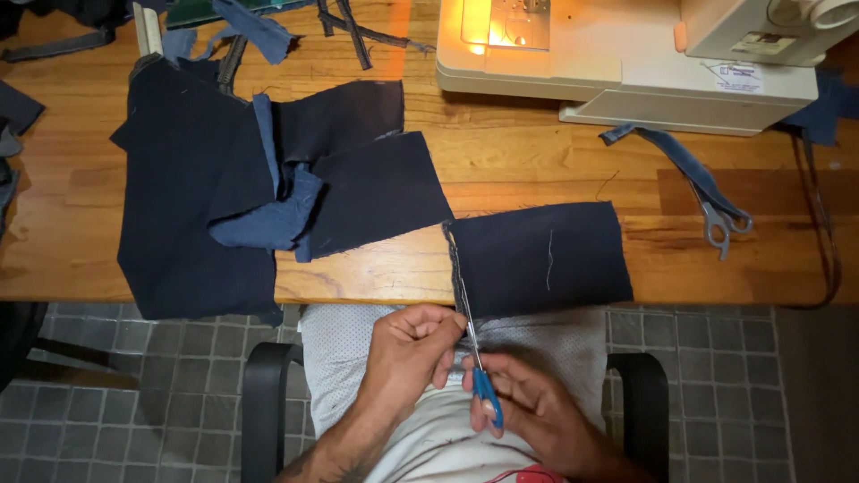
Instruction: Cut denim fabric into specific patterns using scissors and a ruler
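The left hand [407, 344] pinches the near edge of a dark blue cloth piece [540, 258]. The right hand [528, 402] holds blue-handled scissors [479, 362], blades up along the cloth's left edge. It looks like trimming; the cloth lies on the worktop [537, 170] just above both hands.

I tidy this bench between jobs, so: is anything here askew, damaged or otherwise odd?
Dark fabric pieces lie crumpled and overlapping on the wooden table, with cut strips strewn along its far edge. The navy piece being cut overhangs the near edge, its left side frayed.
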